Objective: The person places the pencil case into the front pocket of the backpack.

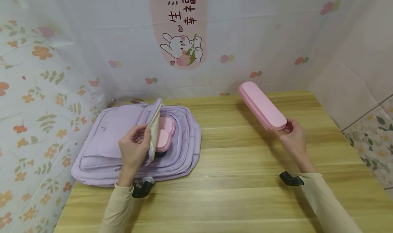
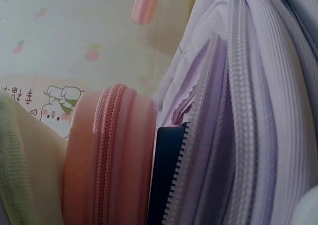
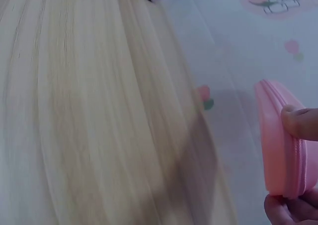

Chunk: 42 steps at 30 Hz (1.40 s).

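Observation:
A lilac backpack (image 1: 104, 134) lies on its back on the left of the table. My left hand (image 1: 133, 153) pinches the edge of its front pocket flap (image 1: 154, 130) and holds it up. Inside the pocket are two pink zippered cases, an upper one (image 1: 166, 124) and a lower one (image 1: 162, 140). In the left wrist view, a pink case (image 2: 112, 160) stands beside a dark flat thing (image 2: 166, 170) of unclear kind. On the right, my right hand (image 1: 293, 141) grips one end of a long pink zippered pencil case (image 1: 262, 105), raised above the table and tilted.
The wooden table (image 1: 221, 185) runs between the backpack and my right hand. Behind it hangs a printed cloth (image 1: 245, 28) with a cartoon rabbit, and a flowered cloth (image 1: 40, 124) covers the left side. A tiled wall (image 1: 368, 130) borders the right.

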Each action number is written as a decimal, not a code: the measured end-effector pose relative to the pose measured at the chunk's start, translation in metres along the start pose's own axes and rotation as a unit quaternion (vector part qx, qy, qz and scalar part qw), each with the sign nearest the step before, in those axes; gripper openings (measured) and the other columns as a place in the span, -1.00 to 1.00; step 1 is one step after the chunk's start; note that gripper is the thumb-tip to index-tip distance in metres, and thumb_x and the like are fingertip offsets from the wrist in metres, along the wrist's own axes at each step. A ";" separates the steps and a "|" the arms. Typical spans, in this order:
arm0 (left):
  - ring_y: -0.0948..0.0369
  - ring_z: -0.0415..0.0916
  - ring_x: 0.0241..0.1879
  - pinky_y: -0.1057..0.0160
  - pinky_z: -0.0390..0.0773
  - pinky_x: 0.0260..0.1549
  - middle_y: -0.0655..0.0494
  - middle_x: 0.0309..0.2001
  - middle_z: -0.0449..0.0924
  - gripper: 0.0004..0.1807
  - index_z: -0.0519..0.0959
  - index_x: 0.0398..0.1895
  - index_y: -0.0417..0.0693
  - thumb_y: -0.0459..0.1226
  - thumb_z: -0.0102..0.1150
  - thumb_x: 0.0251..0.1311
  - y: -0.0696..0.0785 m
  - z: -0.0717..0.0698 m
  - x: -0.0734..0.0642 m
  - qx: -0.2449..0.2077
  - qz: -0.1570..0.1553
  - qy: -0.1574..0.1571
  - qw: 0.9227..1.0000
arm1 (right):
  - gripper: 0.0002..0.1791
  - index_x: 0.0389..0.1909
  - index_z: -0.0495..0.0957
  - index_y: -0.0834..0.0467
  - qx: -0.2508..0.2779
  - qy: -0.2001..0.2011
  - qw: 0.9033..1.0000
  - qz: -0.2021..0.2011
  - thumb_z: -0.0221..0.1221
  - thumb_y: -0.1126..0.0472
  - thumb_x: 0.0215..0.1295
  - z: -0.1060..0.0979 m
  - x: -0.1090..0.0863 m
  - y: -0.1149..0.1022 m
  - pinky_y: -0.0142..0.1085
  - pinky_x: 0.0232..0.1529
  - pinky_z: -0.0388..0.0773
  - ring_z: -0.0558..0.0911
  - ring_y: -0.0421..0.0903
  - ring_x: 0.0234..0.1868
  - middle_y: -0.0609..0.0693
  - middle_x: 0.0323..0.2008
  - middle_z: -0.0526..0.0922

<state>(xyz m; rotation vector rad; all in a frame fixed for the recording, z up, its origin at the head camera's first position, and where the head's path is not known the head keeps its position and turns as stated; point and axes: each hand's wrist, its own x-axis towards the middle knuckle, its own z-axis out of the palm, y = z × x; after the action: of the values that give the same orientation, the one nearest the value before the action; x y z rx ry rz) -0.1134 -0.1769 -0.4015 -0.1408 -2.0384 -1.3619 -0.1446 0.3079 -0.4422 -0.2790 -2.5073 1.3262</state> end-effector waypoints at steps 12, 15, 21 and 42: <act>0.58 0.58 -0.46 0.64 0.57 -0.49 -0.26 -0.44 0.71 -0.86 0.72 -0.21 -0.36 -0.47 0.27 0.22 0.000 -0.002 0.001 0.008 0.003 -0.001 1.000 | -0.23 0.30 0.39 0.41 0.017 -0.104 0.992 -0.073 0.48 0.15 0.15 0.027 -0.001 -0.032 -0.70 0.03 0.49 0.60 -0.01 0.10 0.35 0.14 0.58; 0.59 0.58 -0.46 0.64 0.57 -0.48 -0.26 -0.44 0.72 -0.86 0.73 -0.21 -0.36 -0.46 0.27 0.22 0.000 -0.002 0.001 0.010 0.006 0.001 1.000 | -0.22 0.29 0.39 0.41 0.017 -0.127 0.988 -0.084 0.49 0.14 0.14 0.034 0.000 -0.040 -0.70 0.04 0.49 0.58 0.16 0.15 0.35 0.14 0.58; 0.61 0.58 -0.45 0.64 0.59 -0.47 -0.28 -0.44 0.72 -0.86 0.73 -0.21 -0.36 -0.46 0.27 0.21 0.000 -0.002 0.001 0.007 0.004 -0.003 1.000 | -0.25 0.27 0.39 0.43 0.040 -0.161 0.980 -0.109 0.49 0.22 0.12 0.050 -0.001 -0.052 -0.73 0.04 0.46 0.58 0.20 0.15 0.36 0.12 0.58; 0.60 0.58 -0.43 0.65 0.57 -0.40 -0.23 -0.41 0.75 -0.84 0.75 -0.19 -0.32 -0.41 0.28 0.23 0.003 -0.003 0.003 0.030 0.008 -0.001 1.000 | -0.20 0.30 0.43 0.33 0.111 -0.303 0.932 -0.166 0.54 0.30 0.02 0.105 -0.009 -0.085 -0.11 0.26 0.58 0.59 0.15 0.19 0.25 0.18 0.58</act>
<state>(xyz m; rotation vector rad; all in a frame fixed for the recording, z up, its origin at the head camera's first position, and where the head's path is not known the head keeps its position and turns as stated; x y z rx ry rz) -0.1126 -0.1791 -0.3970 -0.1313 -2.0746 -1.2893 -0.1752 0.1766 -0.4294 0.6767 -2.6462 1.7140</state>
